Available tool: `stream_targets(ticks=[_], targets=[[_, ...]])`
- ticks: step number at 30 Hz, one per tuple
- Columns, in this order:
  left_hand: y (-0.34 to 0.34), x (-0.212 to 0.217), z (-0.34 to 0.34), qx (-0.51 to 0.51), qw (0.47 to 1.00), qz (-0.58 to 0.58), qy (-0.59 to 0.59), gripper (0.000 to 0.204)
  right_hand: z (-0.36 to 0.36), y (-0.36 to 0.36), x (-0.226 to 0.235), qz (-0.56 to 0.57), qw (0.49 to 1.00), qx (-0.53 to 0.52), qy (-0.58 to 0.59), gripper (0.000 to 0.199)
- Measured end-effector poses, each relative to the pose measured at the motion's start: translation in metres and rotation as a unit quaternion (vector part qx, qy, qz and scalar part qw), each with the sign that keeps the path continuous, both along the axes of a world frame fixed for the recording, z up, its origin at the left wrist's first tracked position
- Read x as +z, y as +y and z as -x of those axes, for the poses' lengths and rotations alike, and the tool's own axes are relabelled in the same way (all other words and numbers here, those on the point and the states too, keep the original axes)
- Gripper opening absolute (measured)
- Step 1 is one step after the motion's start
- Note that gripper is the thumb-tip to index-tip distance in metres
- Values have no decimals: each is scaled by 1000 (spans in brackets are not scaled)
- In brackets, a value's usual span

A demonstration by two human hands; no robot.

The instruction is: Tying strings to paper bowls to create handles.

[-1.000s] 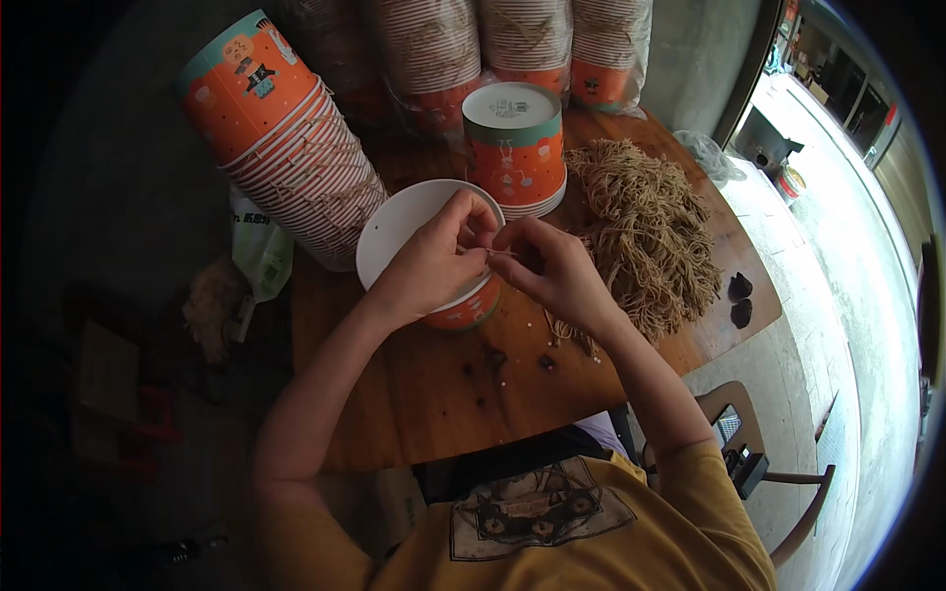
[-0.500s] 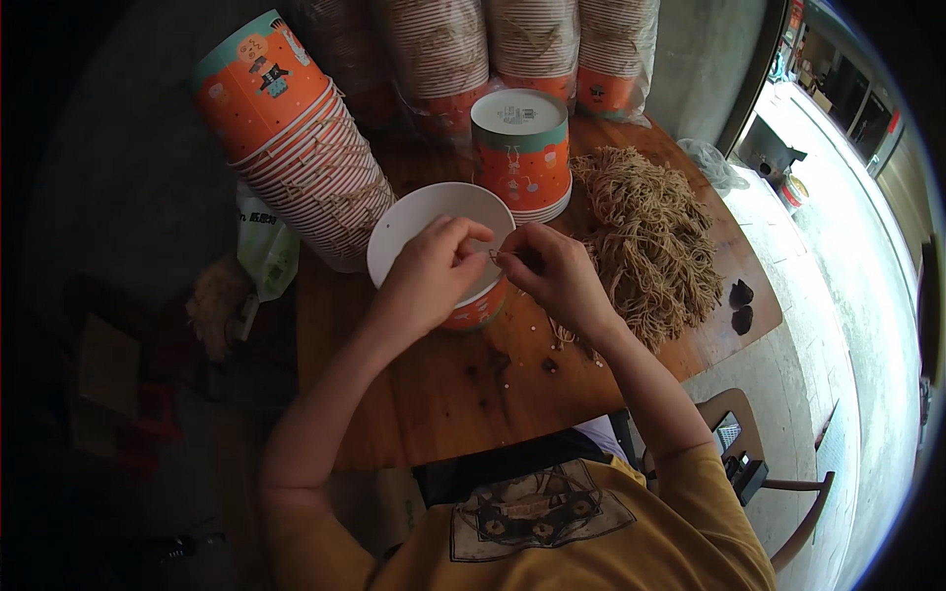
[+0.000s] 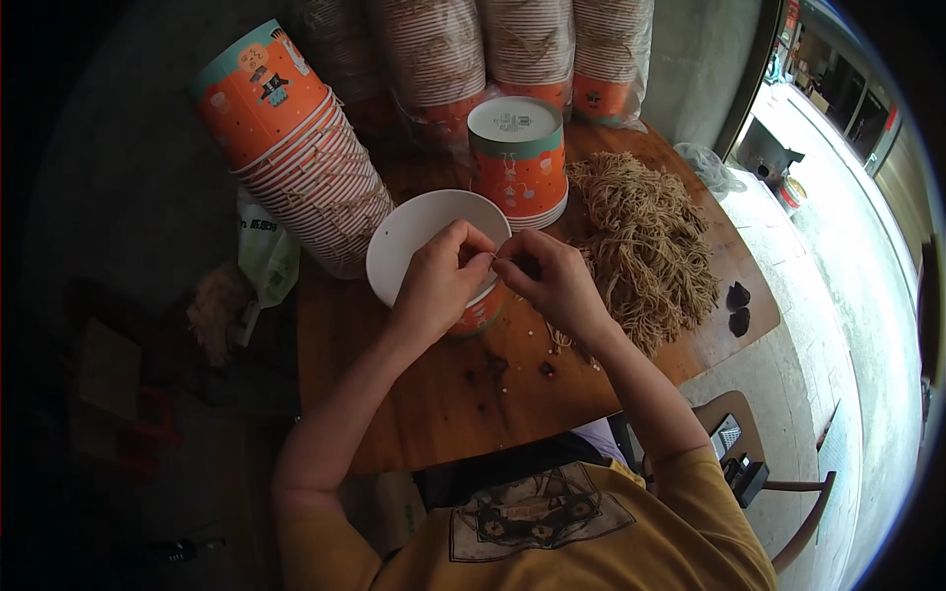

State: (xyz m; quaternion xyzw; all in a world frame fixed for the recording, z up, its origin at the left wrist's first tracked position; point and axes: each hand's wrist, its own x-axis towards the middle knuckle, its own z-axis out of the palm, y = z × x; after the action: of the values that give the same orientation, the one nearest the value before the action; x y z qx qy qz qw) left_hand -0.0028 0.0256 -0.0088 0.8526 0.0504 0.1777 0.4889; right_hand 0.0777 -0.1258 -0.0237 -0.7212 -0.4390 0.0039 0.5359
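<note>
Head view looks down on a brown wooden desk with a curved front edge, set against a grey wall; to the right a pale concrete floor runs toward a bright doorway. A wooden chair stands at the desk's right corner.

Along the back of the desk stand tall stacks of cups wrapped in clear plastic, their sides ribbed white above orange bottoms. At the left a leaning stack of orange cups has a teal rim band and cartoon figures on its top cup. In the middle stands a short stack of orange cups turned upside down, with a white round bottom on top. A heap of tan strings lies on the right of the desk. A green and white bag hangs off the left edge.

The left hand and the right hand meet over a white bowl-shaped cup at the desk's centre, each with fingertips pressed together, pinching a thin string between them.
</note>
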Motion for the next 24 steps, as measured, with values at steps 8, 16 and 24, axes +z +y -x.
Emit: stream_targets(ticks=[8,16,24], targets=[[0,6,-3,-37,993,112,13,20,6,-1,-6,-52,998,-8,42,14],[-2,14,-2,-68,991,98,61,34,8,5,-22,-110,988,-38,106,12],[-1,15,-2,-102,989,94,49,37,6,5,-23,-148,956,8,252,17]])
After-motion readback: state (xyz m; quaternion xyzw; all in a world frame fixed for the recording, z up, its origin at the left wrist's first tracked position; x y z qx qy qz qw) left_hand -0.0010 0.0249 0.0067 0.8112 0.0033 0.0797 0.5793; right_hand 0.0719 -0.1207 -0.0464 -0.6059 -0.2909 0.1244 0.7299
